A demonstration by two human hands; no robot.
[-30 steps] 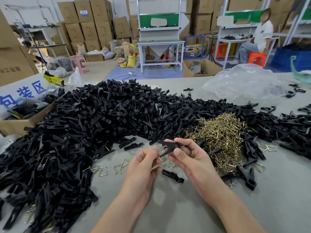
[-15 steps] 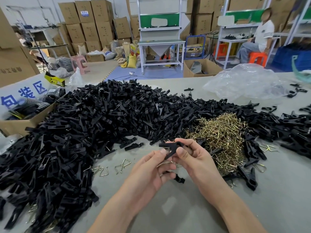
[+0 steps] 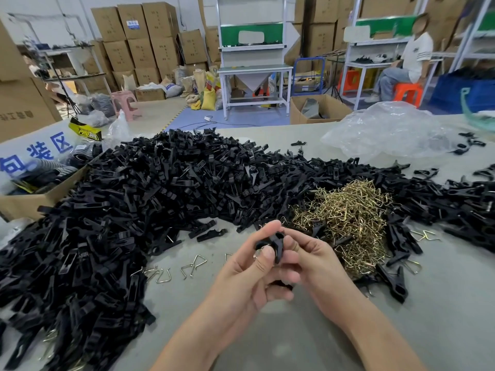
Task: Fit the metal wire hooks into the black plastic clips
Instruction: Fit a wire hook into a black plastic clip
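Fitting step in hand, as judged: on the grey table point(image 3: 442, 303) the big pile of black plastic clips point(image 3: 160, 188) lies left and behind. The smaller heap of brass-coloured wire hooks point(image 3: 348, 215) sits just right of the hands, and one clip point(image 3: 276, 245) is held up between both hands. Left hand point(image 3: 249, 277) grips it, fingers curled, thumb pressed on its near face; right hand point(image 3: 316, 263) pinches its far side. A glint of wire point(image 3: 256, 254) shows by the left thumb, seating not discernible; next move probably needs firm thumb pressure to snap the hook home without twisting the clip.
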